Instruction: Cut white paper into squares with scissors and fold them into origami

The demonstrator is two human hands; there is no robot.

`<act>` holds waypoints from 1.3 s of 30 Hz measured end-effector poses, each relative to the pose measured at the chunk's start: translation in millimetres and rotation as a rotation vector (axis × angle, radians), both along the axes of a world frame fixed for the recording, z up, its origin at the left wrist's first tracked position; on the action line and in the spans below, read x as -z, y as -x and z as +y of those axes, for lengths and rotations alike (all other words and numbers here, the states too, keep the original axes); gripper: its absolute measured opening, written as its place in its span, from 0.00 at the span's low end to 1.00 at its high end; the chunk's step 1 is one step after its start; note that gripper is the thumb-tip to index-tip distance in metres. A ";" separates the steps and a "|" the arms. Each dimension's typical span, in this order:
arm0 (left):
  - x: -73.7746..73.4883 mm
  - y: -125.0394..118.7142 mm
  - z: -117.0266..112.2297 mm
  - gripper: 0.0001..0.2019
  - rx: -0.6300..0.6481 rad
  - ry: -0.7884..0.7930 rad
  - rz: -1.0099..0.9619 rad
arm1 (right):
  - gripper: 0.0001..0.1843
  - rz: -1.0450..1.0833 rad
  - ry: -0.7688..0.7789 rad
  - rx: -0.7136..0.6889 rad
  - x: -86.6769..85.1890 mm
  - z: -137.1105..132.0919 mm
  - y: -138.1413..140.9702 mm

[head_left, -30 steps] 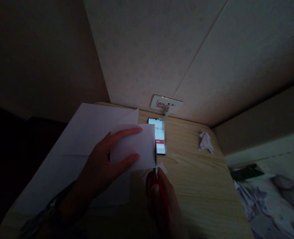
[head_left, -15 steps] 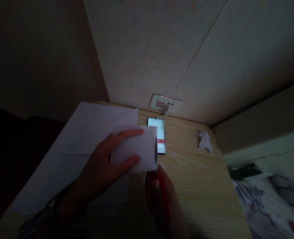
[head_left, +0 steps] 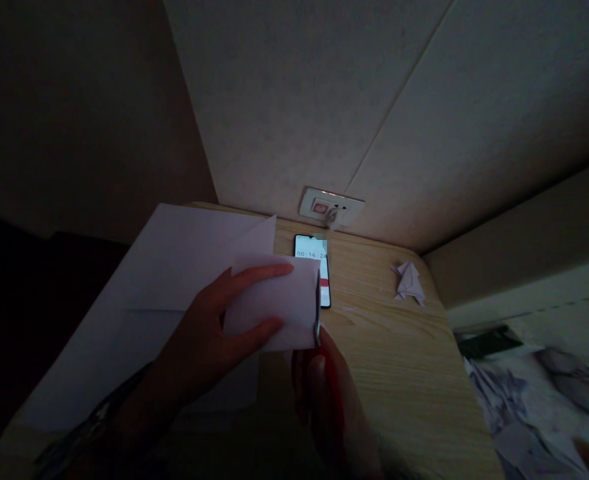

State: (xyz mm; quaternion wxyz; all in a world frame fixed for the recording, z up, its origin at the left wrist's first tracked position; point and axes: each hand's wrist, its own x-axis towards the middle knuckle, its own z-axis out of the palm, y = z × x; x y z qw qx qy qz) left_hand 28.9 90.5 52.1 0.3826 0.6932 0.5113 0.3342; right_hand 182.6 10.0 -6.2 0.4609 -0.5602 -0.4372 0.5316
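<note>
My left hand (head_left: pixel 209 340) pinches a small folded white paper (head_left: pixel 284 300), index finger along its top and thumb underneath, holding it just above the wooden table (head_left: pixel 404 360). My right hand (head_left: pixel 324 400) grips red-handled scissors (head_left: pixel 318 320); their blades run up along the paper's right edge. Under the left hand lies a large white sheet (head_left: pixel 174 267) with a folded corner.
A lit phone (head_left: pixel 314 257) lies behind the paper, near a wall socket (head_left: pixel 330 207) with a plug in it. A small folded paper figure (head_left: pixel 408 281) rests at the table's right. Bedding with dark items (head_left: pixel 524 400) lies at the lower right. The room is dim.
The scissor blades have travelled farther up along the paper's right edge. The left hand and paper shifted slightly up and right.
</note>
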 end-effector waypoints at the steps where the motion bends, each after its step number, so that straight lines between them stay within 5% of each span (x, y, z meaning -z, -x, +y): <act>1: 0.0 -0.1 -0.3 0.21 0.002 0.003 0.000 | 0.25 0.016 0.015 -0.013 -0.8 0.5 -1.1; 39: 1.6 -1.8 -2.3 0.22 0.082 0.004 -0.030 | 0.29 -0.011 0.103 0.033 -18.4 4.4 1.1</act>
